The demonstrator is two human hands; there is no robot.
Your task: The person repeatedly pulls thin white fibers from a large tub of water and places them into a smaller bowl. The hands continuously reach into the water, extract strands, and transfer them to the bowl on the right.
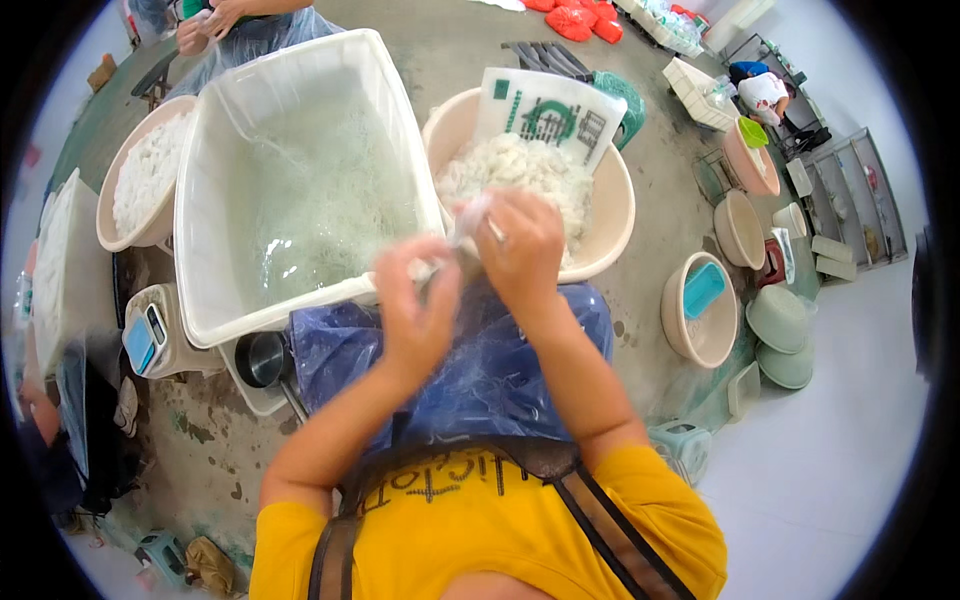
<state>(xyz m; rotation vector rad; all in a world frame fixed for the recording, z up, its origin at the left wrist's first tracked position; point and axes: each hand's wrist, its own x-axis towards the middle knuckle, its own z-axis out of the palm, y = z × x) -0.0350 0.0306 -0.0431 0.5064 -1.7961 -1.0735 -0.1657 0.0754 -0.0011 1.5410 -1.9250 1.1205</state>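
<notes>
Both hands are raised in front of my apron, close together and blurred by motion. My right hand (523, 244) pinches a whitish, translucent strip (471, 216) that runs down towards the left hand. The fingers of my left hand (416, 296) close around a small pale end, too blurred to name. Behind the right hand stands a cream plastic basin (619, 202), heaped with off-white, fluffy-looking clumps (517, 166). A white printed plastic sheet or bag (551, 112) leans inside it. Beside the left hand, a large white plastic tub (311, 300) holds cloudy water with pale strands (337, 180).
A basin of white pieces (154, 176) adjoins the tub's left side. Below are a digital scale (146, 341) and a metal ladle (261, 360). Another person's hands (210, 28) work at the far side. Basins (701, 330) line the right floor; a green stool (626, 105) stands behind.
</notes>
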